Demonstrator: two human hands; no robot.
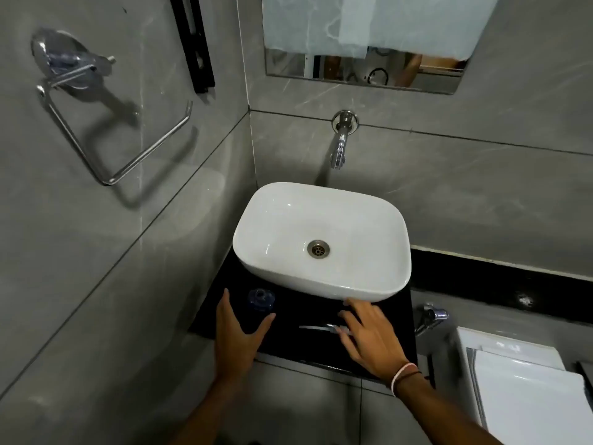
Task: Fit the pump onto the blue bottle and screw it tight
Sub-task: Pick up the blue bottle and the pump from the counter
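Note:
The blue bottle (260, 300) stands upright with its neck uncapped on the black counter (298, 311), just left of the basin's front corner. My left hand (239, 335) is spread around the bottle, thumb to its right and fingers to its left, not closed on it. The pump (324, 328) lies flat on the counter, its thin clear tube pointing left. My right hand (369, 338) hovers over the pump's head end with fingers apart, hiding that end.
A white basin (322, 240) sits on the counter under a chrome wall tap (340, 146). A chrome towel ring (106, 123) hangs on the left wall. A white toilet tank (526, 387) is at the lower right, with a valve (431, 316) beside it.

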